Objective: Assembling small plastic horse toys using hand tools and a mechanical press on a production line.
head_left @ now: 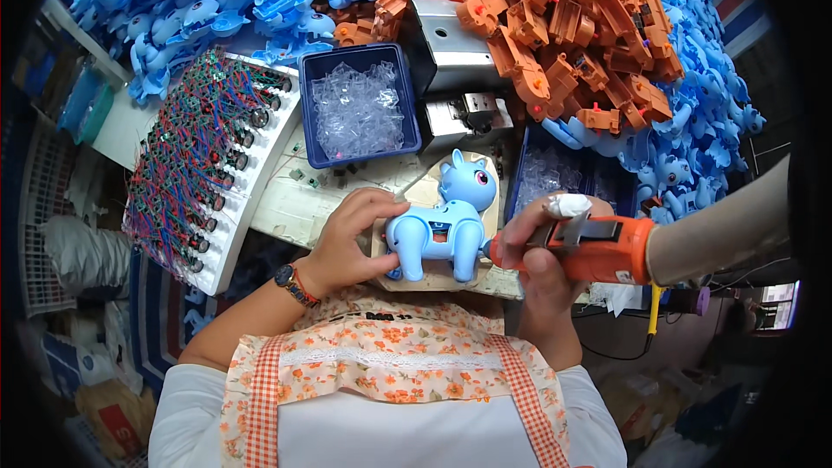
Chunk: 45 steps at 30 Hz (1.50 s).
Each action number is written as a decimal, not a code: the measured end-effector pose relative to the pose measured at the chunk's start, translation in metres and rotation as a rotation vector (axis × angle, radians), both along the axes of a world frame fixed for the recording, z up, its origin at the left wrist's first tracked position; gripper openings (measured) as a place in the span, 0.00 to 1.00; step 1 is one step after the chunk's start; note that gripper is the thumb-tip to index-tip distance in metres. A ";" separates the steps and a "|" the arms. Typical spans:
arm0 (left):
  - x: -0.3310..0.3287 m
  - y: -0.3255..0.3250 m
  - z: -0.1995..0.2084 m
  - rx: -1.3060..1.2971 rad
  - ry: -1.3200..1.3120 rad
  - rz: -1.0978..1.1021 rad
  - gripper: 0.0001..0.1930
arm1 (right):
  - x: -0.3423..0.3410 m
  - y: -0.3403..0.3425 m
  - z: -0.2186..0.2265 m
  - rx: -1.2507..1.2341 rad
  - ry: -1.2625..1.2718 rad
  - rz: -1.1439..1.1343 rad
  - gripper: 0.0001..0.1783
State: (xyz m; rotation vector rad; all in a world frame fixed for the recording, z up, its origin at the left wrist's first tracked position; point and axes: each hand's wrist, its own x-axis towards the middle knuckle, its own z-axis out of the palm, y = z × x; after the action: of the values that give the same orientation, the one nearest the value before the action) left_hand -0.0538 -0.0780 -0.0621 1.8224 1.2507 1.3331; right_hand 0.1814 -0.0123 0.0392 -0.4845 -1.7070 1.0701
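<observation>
A light-blue toy pony (426,238) lies on its side on a pale holder (438,186), with its head at the top and an opening in its flank. My left hand (351,234) grips its rear end between thumb and fingers. My right hand (542,273) is closed around an orange-red electric screwdriver (620,251), held sideways. White wrapping (569,206) covers one finger of that hand. The screwdriver's front end points left at the pony's front leg; whether its tip touches is hard to tell.
Blue bins with clear plastic parts (360,113) stand beyond the pony. A white foam tray (251,199) of wired speakers lies left. Orange housings (563,26) and blue pony shells (208,0) are heaped behind. A metal fixture (464,117) stands mid-table. A pale tube (724,225) extends right.
</observation>
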 end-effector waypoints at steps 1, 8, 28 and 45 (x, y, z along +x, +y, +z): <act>0.000 -0.001 -0.001 0.006 -0.001 0.005 0.29 | -0.004 -0.003 0.004 -0.096 0.077 -0.005 0.28; 0.000 -0.004 -0.001 -0.006 0.008 0.030 0.28 | -0.033 0.051 0.044 -0.152 0.272 0.078 0.15; 0.008 -0.005 -0.003 -0.003 -0.041 0.045 0.33 | -0.077 0.054 0.040 -0.021 0.250 -0.105 0.07; 0.005 -0.004 -0.005 -0.020 -0.008 0.033 0.33 | -0.069 0.071 0.033 -0.013 0.328 -0.269 0.09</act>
State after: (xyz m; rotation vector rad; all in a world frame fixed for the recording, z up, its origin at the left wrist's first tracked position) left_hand -0.0491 -0.0821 -0.0675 1.7889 1.2905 1.3396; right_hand 0.1125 0.0590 0.0718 -0.5009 -1.3068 0.9091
